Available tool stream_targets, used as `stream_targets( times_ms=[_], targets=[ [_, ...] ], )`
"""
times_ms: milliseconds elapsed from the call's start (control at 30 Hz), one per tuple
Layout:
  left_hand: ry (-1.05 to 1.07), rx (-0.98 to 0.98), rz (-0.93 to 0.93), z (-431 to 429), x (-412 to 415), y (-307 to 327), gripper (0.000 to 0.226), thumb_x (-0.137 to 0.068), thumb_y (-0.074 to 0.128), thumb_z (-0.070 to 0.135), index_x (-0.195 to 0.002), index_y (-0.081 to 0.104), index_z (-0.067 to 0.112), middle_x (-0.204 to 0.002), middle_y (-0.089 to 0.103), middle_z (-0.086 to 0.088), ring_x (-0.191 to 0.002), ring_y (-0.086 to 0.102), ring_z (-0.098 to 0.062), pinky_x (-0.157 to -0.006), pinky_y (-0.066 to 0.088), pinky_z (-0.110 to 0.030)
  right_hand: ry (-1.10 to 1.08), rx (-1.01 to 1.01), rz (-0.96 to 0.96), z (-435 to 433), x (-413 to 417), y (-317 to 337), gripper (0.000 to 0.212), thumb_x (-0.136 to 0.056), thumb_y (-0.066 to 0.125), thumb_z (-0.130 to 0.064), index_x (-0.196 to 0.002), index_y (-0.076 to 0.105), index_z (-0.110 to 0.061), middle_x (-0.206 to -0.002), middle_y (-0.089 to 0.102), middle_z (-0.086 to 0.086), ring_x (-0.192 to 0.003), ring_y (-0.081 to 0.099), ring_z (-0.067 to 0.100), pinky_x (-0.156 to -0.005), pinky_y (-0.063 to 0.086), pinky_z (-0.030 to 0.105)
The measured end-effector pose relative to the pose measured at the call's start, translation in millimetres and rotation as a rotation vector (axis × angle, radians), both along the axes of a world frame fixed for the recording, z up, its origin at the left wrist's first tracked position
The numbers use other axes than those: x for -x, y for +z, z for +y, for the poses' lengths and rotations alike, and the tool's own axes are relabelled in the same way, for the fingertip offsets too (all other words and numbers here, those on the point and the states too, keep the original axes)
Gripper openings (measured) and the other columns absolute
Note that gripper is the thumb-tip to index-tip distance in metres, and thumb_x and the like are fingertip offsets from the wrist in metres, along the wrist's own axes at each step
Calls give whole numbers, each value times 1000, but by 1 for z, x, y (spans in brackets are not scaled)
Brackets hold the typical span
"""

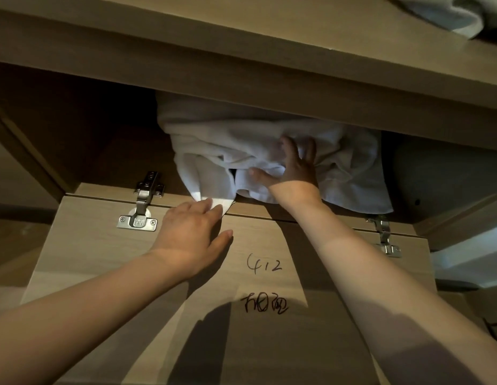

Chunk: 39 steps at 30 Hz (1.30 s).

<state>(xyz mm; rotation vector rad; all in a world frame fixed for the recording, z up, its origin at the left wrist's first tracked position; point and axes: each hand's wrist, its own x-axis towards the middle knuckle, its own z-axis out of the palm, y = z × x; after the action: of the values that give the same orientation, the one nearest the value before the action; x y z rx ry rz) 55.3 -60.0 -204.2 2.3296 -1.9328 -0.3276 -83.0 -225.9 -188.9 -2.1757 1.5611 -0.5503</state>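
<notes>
A bundle of white cloth (pixel 241 140) fills the middle of an open wooden cabinet compartment (pixel 103 140). My right hand (pixel 293 166) lies flat against the bundle, fingers spread and pressing into its folds. One corner of the cloth (pixel 214 202) hangs over the front edge. My left hand (pixel 193 232) reaches up to that corner with straight fingers, the fingertips touching it. The cabinet door (pixel 103 259) is folded down below the opening, with black handwriting on its inner face.
Two metal hinges (pixel 143 202) (pixel 384 234) join the door to the cabinet floor. A grey rounded object (pixel 441 176) sits in the compartment to the right of the cloth. More white fabric (pixel 464 12) lies on the shelf above. The compartment's left part is dark.
</notes>
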Motion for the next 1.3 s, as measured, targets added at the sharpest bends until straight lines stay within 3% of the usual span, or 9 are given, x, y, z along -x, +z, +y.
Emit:
stream_targets(
  times_ms=[167, 400, 533, 667, 833, 967, 1033, 1200, 1300],
  targets=[
    [17, -10, -55, -1, 4, 0, 57, -92, 31, 61, -138, 44, 29, -150, 39, 3, -132, 40, -23, -107, 34, -40, -151, 99, -128, 3, -18, -10, 76, -78, 64, -65, -141, 35, -33, -156, 9, 9, -140, 21, 33, -97, 44, 45],
    [13, 6, -59, -1, 0, -4, 56, -93, 31, 61, -141, 40, 33, -153, 35, 5, -135, 37, -22, -107, 31, -39, -136, 155, -242, 4, -12, -22, 61, -76, 79, -39, -127, 48, -27, -150, 18, 12, -127, 39, 30, -79, 45, 28],
    [19, 16, -56, 1, 1, -4, 57, -92, 30, 61, -142, 39, 34, -154, 34, 6, -135, 37, -22, -107, 31, -39, -97, 148, -225, 2, -4, -20, 42, -80, 78, -24, -116, 55, -22, -144, 24, 11, -127, 39, 28, -87, 52, 33],
    [15, 3, -37, 4, 3, -5, 60, -93, 31, 59, -147, 31, 32, -158, 26, 4, -141, 29, -22, -112, 24, -39, -46, 132, -174, 4, 6, -17, 28, -84, 73, -20, -109, 60, -16, -136, 32, 12, -124, 42, 29, -99, 47, 38],
    [-7, 45, 156, 10, 2, 4, 56, -95, 43, 51, -144, 38, 24, -158, 27, 0, -143, 27, -21, -115, 21, -32, -18, 119, -145, 15, 13, -6, 22, -86, 71, -15, -107, 63, -14, -123, 38, 10, -103, 51, 24, -81, 41, 24],
    [83, 242, 327, 17, 4, 22, 55, -91, 59, 38, -138, 45, 14, -143, 42, -4, -125, 47, -23, -98, 35, -28, 45, 102, -100, 34, 31, 4, 19, -88, 69, -20, -106, 64, -16, -94, 55, 0, -85, 60, 22, -65, 32, 17],
    [126, 301, 387, 19, 8, 30, 62, -89, 61, 39, -142, 38, 17, -144, 37, -3, -123, 47, -22, -95, 39, -30, 64, 116, -82, 46, 45, 8, 23, -86, 72, -20, -108, 66, -16, -98, 60, 4, -87, 54, 18, -69, 29, 14],
    [350, 219, 606, 27, 26, 36, 99, -82, 60, 57, -153, 5, 17, -158, 13, -6, -135, 34, -25, -103, 32, -32, 42, 41, -146, 85, 72, 14, 23, -81, 76, -13, -96, 63, -26, -117, 39, 3, -84, 44, 8, -77, 31, 11],
    [428, 195, 745, 28, 30, 37, 97, -79, 62, 60, -150, 14, 15, -154, 24, -10, -133, 36, -27, -105, 31, -32, 60, 37, -155, 105, 80, 15, 22, -82, 75, -11, -97, 64, -24, -121, 39, 4, -94, 49, 11, -84, 35, 16]
  ],
)
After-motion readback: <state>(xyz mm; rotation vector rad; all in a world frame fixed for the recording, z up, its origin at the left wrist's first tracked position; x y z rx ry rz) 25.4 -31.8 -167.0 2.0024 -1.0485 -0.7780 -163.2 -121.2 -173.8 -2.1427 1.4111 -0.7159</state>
